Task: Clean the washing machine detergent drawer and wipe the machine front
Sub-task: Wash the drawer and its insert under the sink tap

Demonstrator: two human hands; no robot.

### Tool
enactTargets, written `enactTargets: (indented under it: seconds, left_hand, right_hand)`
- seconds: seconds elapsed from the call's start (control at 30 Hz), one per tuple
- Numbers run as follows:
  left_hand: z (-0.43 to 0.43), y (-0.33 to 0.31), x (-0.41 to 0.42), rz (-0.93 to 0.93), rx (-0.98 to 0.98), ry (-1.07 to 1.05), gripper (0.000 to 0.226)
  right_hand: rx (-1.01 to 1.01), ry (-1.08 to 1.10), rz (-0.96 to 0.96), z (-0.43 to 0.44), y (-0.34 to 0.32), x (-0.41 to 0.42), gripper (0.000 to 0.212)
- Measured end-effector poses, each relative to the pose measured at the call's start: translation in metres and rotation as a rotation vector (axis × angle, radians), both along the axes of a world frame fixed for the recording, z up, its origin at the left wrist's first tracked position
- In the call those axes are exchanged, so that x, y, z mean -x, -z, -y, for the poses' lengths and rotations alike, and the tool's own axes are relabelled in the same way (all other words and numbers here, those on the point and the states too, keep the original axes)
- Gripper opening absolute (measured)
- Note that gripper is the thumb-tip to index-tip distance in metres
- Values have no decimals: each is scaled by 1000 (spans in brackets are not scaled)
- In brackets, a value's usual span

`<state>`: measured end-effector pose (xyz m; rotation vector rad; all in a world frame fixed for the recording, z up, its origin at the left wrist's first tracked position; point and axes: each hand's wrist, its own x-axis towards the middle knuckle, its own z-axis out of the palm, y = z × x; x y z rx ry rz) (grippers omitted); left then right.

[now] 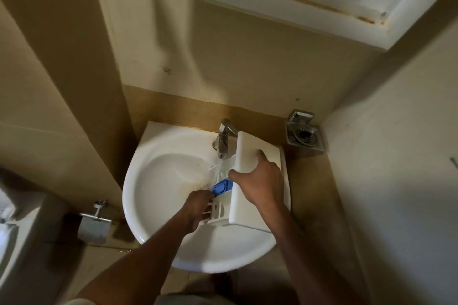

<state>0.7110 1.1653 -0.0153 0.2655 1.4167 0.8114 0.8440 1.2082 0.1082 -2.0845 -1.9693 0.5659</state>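
On the far left wall hangs a shiny paper holder (94,225). Next comes the round white sink (153,225), with a brown smear in its bowl.

The left hand (198,208) is curled around the near end of the detergent drawer (247,210), but its fingertips are tucked under, so I cannot see them. The drawer lies over the right side of the sink, under the tap (224,137). It is white, with a big flat front and little walls inside, and it has a bright blue cap (223,187) in the middle. Water runs from the tap onto it, and the splash makes the far end hard to see.

The right hand (262,183) grabs the flat front, thumb on the inner edge and fingers across the face. It covers part of the front.

A metal dish (304,135) sits on the wall at the right.
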Motion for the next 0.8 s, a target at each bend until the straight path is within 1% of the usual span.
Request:
enactTargets:
  seconds: [0.1, 0.17, 0.23, 0.3, 0.4, 0.47, 0.53, 0.6, 0.63, 0.67, 0.73, 0.8]
  left_hand:
    - [-1, 0, 1, 6, 22, 14, 16]
    - [-2, -1, 4, 22, 30, 19, 21]
    - [-4, 1, 6, 27, 28, 27, 30]
    - [-5, 2, 8, 30, 33, 2, 32]
    - [-7, 4, 10, 62, 31, -89, 22]
    - [-8, 0, 15, 78, 23, -144, 13]
    - [-10, -4, 25, 78, 20, -175, 12]
    - [-11, -11, 37, 109, -2, -168, 11]
    - [-13, -16, 44, 128, -14, -151, 15]
    - [-15, -20, 50, 139, -23, -134, 20]
    - [-20, -31, 57, 138, -50, -110, 26]
    - [-26, -41, 57, 127, -96, -95, 23]
  right_hand:
    - [20, 10, -13, -1, 1, -2, 88]
    - [34, 21, -43, -3, 0, -3, 88]
    - [52, 36, -91, -3, -2, -6, 82]
    - [67, 81, -169, -3, -3, -11, 74]
    - [93, 192, -322, -5, 2, -27, 59]
    - [139, 235, -440, -7, 8, -40, 54]
    - [225, 277, -564, -9, 17, -51, 57]
    - [304, 334, -673, -11, 29, -60, 71]
    - [323, 356, -713, -13, 35, -64, 76]
    - [327, 357, -747, -16, 39, -67, 74]
    - [333, 341, -784, -21, 39, -69, 55]
    - [328, 349, -822, -25, 38, -69, 36]
